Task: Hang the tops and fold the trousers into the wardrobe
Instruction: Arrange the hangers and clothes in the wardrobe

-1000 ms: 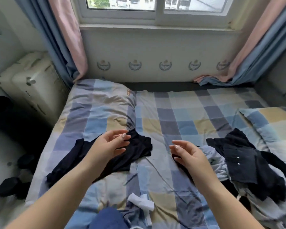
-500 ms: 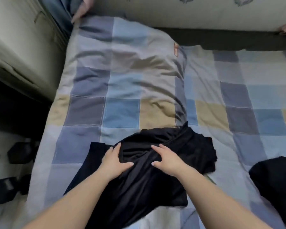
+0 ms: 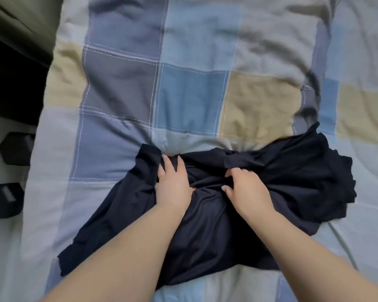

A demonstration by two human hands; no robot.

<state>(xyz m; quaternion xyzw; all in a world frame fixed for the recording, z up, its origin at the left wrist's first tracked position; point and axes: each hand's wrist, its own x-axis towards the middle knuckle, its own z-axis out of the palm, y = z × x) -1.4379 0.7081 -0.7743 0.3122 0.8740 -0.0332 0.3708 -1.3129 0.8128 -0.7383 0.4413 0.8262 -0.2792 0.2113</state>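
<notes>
A dark navy garment (image 3: 210, 216) of thin, soft, matte cloth lies bunched and creased on the checked bed cover (image 3: 192, 94), a quilted patchwork of blue, grey and sand squares. The left hand (image 3: 172, 184) presses on it with fingers spread flat; the right hand (image 3: 244, 190) has its fingers curled, gripping a fold

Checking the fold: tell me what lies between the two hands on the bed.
In the head view, only bunched dark fabric of the dark garment lies between the left hand and the right hand; both press on it, nothing else intervenes.
</notes>
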